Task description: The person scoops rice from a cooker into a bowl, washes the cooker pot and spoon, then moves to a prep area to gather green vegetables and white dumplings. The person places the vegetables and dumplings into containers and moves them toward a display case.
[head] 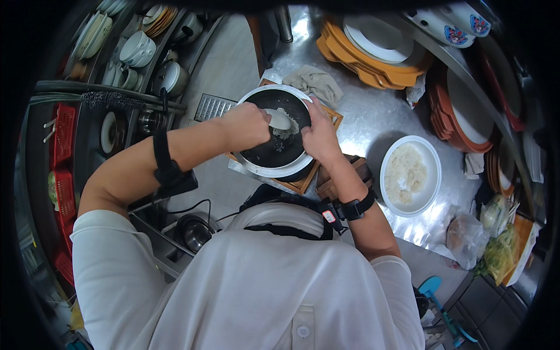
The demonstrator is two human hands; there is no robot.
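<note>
A dark-lined pot with a pale metal rim (250,166) stands before me on a wooden frame (300,185). Inside it, a small heap of cooked rice (286,131) lies towards the middle, with grains scattered around it. My left hand (247,127) is closed around the handle of a white rice paddle (280,120), whose blade touches the rice. With its fingers over the rim, my right hand (320,131) grips the pot at its right side. To the right, a white bowl (433,192) holds more cooked rice (404,170) on the steel counter (354,113).
A crumpled cloth (316,84) lies behind the pot. Orange trays (376,72) with white plates are stacked at the back; reddish-brown trays (455,127) stand at right, near bagged greens (503,253). Shelves of dishes and red baskets (64,135) line the left.
</note>
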